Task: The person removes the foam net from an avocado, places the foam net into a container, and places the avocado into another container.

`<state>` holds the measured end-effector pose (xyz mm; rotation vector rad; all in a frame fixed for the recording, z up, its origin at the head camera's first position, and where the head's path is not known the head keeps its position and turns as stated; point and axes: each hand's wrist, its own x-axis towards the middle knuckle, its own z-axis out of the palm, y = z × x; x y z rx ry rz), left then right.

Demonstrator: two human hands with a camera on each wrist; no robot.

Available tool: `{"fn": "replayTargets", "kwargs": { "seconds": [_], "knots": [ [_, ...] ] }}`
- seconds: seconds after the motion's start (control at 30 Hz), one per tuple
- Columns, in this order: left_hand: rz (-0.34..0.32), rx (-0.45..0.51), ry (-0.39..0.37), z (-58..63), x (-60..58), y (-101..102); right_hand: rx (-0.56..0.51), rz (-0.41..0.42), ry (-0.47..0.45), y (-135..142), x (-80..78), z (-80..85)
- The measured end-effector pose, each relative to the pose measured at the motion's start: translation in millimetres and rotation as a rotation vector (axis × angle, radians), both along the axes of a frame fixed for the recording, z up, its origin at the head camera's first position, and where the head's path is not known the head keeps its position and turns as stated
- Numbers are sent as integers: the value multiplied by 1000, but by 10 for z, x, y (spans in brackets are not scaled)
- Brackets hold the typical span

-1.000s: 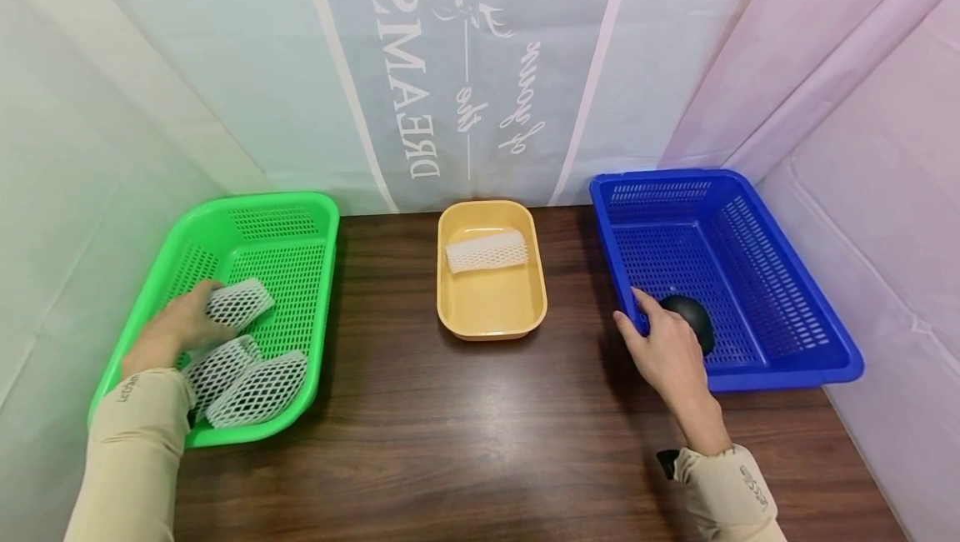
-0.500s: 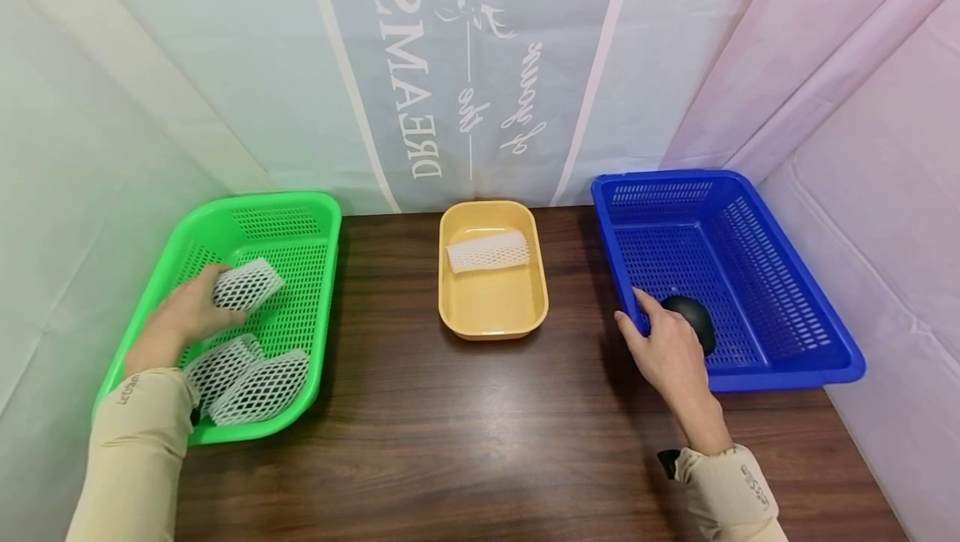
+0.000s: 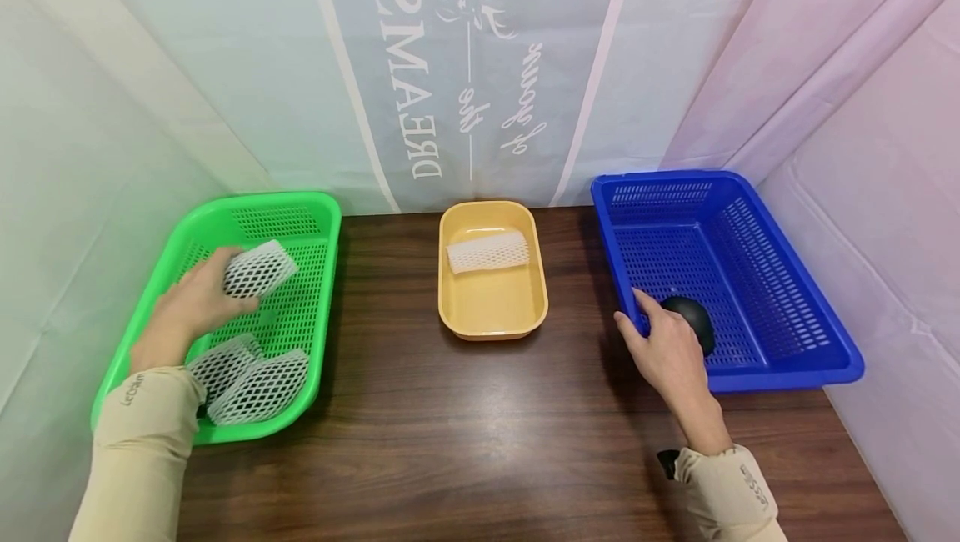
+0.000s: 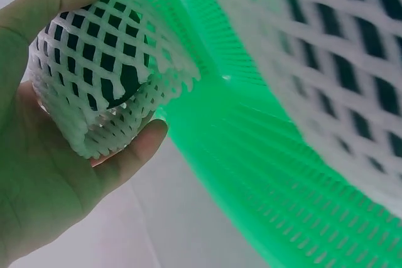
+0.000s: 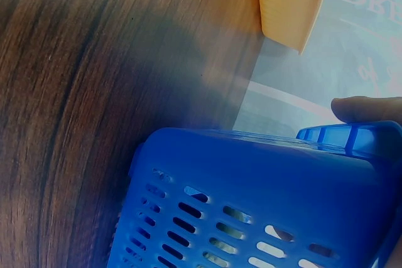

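Observation:
My left hand [image 3: 198,300] holds a dark, rounded fruit in a white foam net sleeve [image 3: 258,269], above the green basket [image 3: 332,275]. In the left wrist view, thumb and fingers wrap the net [image 4: 100,61], and the dark skin shows through its mesh. Two more netted dark fruits, one of them a netted fruit [image 3: 262,388] at the front, lie in that basket near my wrist. On the right, my right hand [image 3: 667,354] grips the near left rim of the blue basket [image 3: 611,250]. A bare dark green fruit [image 3: 692,321], avocado-like, lies inside, partly behind the hand.
Between the baskets stands a small yellow tray [image 3: 491,308] with a collapsed white foam net [image 3: 489,252] in it. All rest on a dark wooden table [image 3: 480,442]. Fabric curtains [image 3: 480,67] close off the back and both sides.
My left hand has lifted the netted fruit and shifted it forward and right over the green basket, away from the other two. My right hand stays on the blue rim.

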<state>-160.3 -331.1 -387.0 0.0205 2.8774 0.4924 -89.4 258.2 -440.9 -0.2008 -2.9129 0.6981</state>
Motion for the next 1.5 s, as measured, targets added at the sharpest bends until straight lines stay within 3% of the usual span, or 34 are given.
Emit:
{"fn": "replayTargets", "kwargs": {
  "seconds": [0.33,0.73,1.5],
  "knots": [
    [-31,-28,42,187,17,229,-1,1,-19,2,-3,11],
    [-62,-38,64,329,44,420,-3,12,-1,9,-10,6],
    [-108,-37,110,427,86,650,-4,17,3,17,-5,-1]
  ]
}}
